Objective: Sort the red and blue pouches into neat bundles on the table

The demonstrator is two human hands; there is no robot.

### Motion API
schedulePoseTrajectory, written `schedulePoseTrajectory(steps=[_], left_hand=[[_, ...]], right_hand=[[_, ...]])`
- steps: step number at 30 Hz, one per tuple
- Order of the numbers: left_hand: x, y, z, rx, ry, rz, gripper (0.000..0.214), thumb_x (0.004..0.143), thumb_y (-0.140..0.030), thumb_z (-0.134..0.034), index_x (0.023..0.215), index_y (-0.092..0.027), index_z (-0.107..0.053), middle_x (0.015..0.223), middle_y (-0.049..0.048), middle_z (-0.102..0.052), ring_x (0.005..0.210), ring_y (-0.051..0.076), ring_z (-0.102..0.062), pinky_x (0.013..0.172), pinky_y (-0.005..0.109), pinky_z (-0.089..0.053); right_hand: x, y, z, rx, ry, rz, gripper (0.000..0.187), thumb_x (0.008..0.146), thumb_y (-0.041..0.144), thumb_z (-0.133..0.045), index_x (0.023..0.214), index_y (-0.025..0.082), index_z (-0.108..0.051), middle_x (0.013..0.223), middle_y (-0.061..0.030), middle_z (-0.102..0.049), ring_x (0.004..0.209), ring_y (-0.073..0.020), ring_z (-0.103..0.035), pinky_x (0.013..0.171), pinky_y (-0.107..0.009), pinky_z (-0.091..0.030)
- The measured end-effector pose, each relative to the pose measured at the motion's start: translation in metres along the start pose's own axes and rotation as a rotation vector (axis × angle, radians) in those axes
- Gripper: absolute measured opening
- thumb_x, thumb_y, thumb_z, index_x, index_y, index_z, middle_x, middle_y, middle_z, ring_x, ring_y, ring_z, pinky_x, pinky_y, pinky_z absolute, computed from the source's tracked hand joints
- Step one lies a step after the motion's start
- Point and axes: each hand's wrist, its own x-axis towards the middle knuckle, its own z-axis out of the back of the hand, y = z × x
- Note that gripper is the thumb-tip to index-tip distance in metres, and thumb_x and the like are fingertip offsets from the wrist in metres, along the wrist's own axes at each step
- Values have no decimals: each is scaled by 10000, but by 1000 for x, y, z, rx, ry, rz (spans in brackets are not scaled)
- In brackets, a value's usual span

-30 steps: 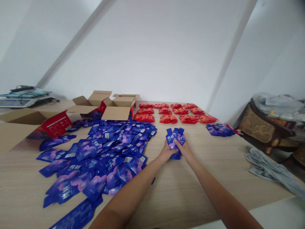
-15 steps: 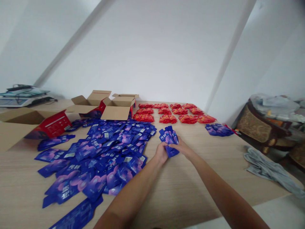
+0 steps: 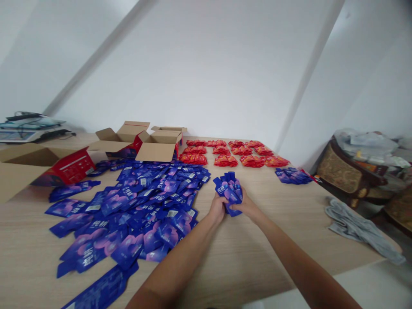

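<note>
Between my two hands is a small bunch of blue sachets (image 3: 229, 194), upright and slightly fanned at the top, held above the table. My left hand (image 3: 218, 207) grips its left side, and my right hand (image 3: 247, 205) grips the right side with the thumb across the front. To the left of my hands spreads a large loose pile of blue sachets (image 3: 138, 206) with pink and purple print. A smaller stack of blue sachets (image 3: 292, 176) lies off to the right.
Red sachet bundles (image 3: 225, 161) sit in rows at the back of the table (image 3: 257, 253). Open cardboard boxes (image 3: 156, 151) stand behind the blue pile, another box (image 3: 72, 166) at far left. A grey cloth (image 3: 360, 229) lies near the right edge, beside a patterned chair (image 3: 341, 165).
The sachets in my hands are more spread out at the top, and both hands have shifted slightly. The view has moved a little; the piles stay as they were.
</note>
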Motion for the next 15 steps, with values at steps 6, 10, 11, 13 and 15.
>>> schedulePoseTrajectory(steps=[6, 10, 11, 13, 15], left_hand=[[-6, -8, 2, 208, 98, -73, 647, 443, -48, -482, 1067, -215, -522, 955, -4, -608, 892, 177, -531, 776, 274, -412], [-8, -4, 8, 277, 96, -47, 776, 408, -18, -461, 1158, -219, -475, 973, 2, -596, 895, 180, -522, 687, 237, -411], [-8, -2, 9, 292, 91, -19, 816, 400, -12, -458, 1188, -222, -455, 966, 3, -595, 876, 182, -524, 638, 226, -404], [-8, 3, 11, 304, 77, 18, 874, 390, -3, -457, 1235, -224, -422, 959, 7, -595, 838, 182, -530, 559, 210, -380], [-8, 7, 11, 285, 71, 23, 893, 383, 8, -461, 1246, -219, -427, 987, 13, -597, 851, 185, -537, 544, 205, -381]], right_hand=[[-8, -12, 4, 18, -38, 128, 956, 504, 293, -806, 1312, 244, -299, 1395, -101, -398, 1294, -265, -364, 1073, -473, -266], [-16, -16, 9, -73, 11, 112, 988, 511, 323, -807, 1335, 206, -273, 1341, -128, -428, 1241, -313, -420, 1041, -461, -320], [-18, -16, 11, -94, 31, 117, 1000, 522, 319, -802, 1346, 202, -248, 1341, -136, -419, 1239, -320, -420, 1037, -456, -328], [-24, -18, 14, -123, 95, 129, 992, 540, 304, -792, 1351, 206, -230, 1344, -140, -402, 1238, -330, -417, 1031, -454, -342], [-29, -18, 16, -139, 157, 131, 941, 542, 290, -784, 1325, 220, -266, 1333, -125, -407, 1226, -338, -427, 1012, -454, -367]])
